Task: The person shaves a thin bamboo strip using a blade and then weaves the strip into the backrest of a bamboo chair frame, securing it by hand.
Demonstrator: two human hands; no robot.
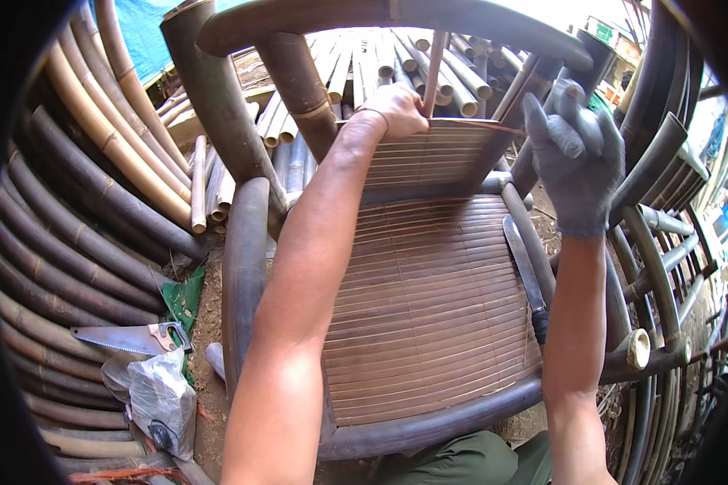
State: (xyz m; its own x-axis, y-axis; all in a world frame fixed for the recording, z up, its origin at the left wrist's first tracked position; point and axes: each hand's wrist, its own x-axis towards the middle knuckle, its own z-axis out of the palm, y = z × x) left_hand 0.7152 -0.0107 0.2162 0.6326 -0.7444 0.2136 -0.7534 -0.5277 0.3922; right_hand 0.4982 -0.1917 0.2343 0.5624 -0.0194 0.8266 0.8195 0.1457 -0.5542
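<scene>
A dark bamboo chair stands before me, with a slatted seat [429,299] and a slatted back panel [437,153]. My bare left hand [396,109] is closed at the panel's top edge, beside a thin upright bamboo stick [438,65]. From its fingers a thin reddish strip [477,124] stretches rightward to my right hand [576,153]. That hand wears a grey glove and is closed and raised by the chair's right back post; its grip on the strip's end is partly hidden. A long knife [526,267] with a black handle lies along the seat's right side.
Dark curved bamboo poles [89,234] are stacked at the left. A handsaw [129,338] and a clear plastic bag [163,396] rest by them. Cut bamboo lengths [461,85] lie behind the chair. Another bamboo frame [663,267] stands at the right.
</scene>
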